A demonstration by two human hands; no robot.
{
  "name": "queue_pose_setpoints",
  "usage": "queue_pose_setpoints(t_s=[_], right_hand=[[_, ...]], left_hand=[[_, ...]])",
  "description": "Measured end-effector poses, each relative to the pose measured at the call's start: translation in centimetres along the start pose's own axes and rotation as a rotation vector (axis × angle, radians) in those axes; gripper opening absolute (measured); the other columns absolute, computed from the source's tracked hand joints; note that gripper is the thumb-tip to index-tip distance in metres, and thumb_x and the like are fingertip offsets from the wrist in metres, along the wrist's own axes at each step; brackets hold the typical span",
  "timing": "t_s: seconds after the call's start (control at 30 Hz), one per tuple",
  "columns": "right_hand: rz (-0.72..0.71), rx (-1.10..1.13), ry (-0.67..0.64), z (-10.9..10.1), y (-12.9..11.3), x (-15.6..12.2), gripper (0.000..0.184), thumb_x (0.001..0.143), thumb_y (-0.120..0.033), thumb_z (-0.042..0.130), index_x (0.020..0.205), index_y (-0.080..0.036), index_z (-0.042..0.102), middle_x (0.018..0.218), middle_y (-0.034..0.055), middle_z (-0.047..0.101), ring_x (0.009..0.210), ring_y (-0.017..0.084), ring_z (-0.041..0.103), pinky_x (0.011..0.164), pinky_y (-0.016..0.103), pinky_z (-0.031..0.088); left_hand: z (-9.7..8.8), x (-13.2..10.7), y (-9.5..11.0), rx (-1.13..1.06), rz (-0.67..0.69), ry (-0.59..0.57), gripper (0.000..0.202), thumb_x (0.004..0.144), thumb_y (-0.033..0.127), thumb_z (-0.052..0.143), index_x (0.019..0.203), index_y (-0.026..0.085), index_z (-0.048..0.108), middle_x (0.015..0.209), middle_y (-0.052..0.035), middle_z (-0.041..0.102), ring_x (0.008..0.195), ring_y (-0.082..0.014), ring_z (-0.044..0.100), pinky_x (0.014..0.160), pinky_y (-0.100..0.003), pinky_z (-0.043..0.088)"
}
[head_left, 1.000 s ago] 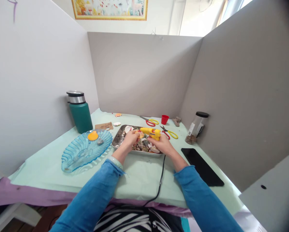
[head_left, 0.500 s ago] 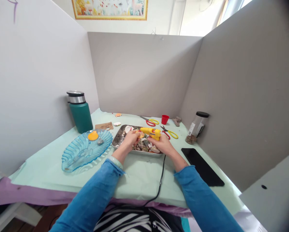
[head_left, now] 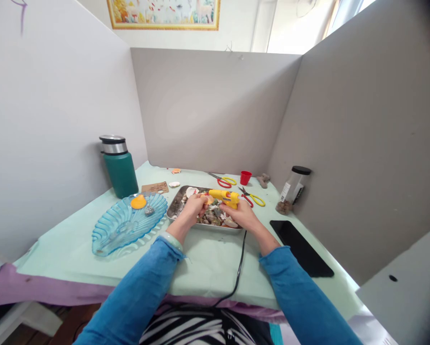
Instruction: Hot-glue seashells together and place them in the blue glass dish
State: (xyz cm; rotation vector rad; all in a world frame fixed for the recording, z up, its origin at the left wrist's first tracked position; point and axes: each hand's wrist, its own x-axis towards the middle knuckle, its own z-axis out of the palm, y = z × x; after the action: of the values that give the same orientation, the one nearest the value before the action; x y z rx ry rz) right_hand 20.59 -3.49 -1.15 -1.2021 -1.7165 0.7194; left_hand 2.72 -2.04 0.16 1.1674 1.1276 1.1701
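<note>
My right hand (head_left: 244, 213) grips a yellow hot glue gun (head_left: 225, 197), whose nozzle points left. A black cord (head_left: 240, 263) hangs from the gun and runs over the table's front edge. Between the fingers of my left hand (head_left: 193, 209) is an orange shell (head_left: 209, 198), close to the nozzle; my fingers cover part of it. Both hands are above a metal tray (head_left: 169, 211) full of shells and small stones (head_left: 215, 218).
Left are a blue shell-shaped dish (head_left: 117, 235) and a green bottle (head_left: 120, 172). Scissors (head_left: 252, 195), a second pair (head_left: 224, 180) and a red cup (head_left: 245, 178) lie behind the tray. A jar (head_left: 292, 190) and a black phone-like slab (head_left: 301, 248) are right.
</note>
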Motion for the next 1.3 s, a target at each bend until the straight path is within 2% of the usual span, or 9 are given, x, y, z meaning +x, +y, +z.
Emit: queue_pose_setpoints(t_s=[0.4, 0.7, 0.9, 1.07, 1.3], right_hand=[[-0.005, 0.008, -0.003, 0.01, 0.12, -0.02, 0.030, 0.072, -0.046, 0.068, 0.071, -0.016, 0.067, 0.061, 0.0025, 0.065, 0.057, 0.017, 0.058, 0.054, 0.027, 0.042], [0.005, -0.007, -0.001, -0.01, -0.03, -0.04, 0.033, 0.072, -0.048, 0.067, 0.063, -0.017, 0.062, 0.058, 0.0016, 0.062, 0.056, 0.016, 0.056, 0.054, 0.026, 0.040], [0.011, -0.003, -0.003, 0.02, -0.03, -0.02, 0.032, 0.070, -0.048, 0.067, 0.070, -0.016, 0.066, 0.061, 0.0023, 0.065, 0.058, 0.017, 0.057, 0.055, 0.027, 0.040], [0.013, -0.002, -0.001, 0.01, -0.34, -0.15, 0.033, 0.071, -0.049, 0.066, 0.070, -0.016, 0.066, 0.061, 0.0024, 0.064, 0.056, 0.016, 0.056, 0.055, 0.027, 0.041], [0.015, -0.023, -0.005, 0.07, 0.29, 0.11, 0.033, 0.071, -0.049, 0.068, 0.070, -0.016, 0.066, 0.062, 0.0025, 0.065, 0.059, 0.017, 0.058, 0.055, 0.027, 0.041]], left_hand=[[0.10, -0.36, 0.36, -0.029, -0.008, 0.007, 0.013, 0.073, 0.012, 0.054, 0.063, 0.017, 0.048, 0.046, 0.0051, 0.044, 0.031, -0.0038, 0.029, 0.035, -0.019, 0.016], [-0.05, -0.02, 0.06, -0.011, -0.001, -0.015, 0.014, 0.071, 0.012, 0.054, 0.061, 0.017, 0.047, 0.045, 0.0048, 0.043, 0.031, -0.0043, 0.029, 0.035, -0.020, 0.016], [-0.08, -0.13, 0.19, -0.040, -0.006, -0.008, 0.009, 0.070, 0.013, 0.054, 0.063, 0.016, 0.049, 0.045, 0.0055, 0.043, 0.031, -0.0038, 0.028, 0.035, -0.019, 0.016], [-0.11, 0.00, 0.00, -0.005, 0.006, -0.024, 0.014, 0.070, 0.013, 0.054, 0.060, 0.017, 0.047, 0.045, 0.0050, 0.044, 0.031, -0.0042, 0.030, 0.035, -0.020, 0.016], [-0.06, -0.13, 0.25, -0.068, -0.012, 0.002, 0.007, 0.069, 0.011, 0.052, 0.066, 0.017, 0.049, 0.045, 0.0058, 0.043, 0.031, -0.0036, 0.028, 0.035, -0.019, 0.016]])
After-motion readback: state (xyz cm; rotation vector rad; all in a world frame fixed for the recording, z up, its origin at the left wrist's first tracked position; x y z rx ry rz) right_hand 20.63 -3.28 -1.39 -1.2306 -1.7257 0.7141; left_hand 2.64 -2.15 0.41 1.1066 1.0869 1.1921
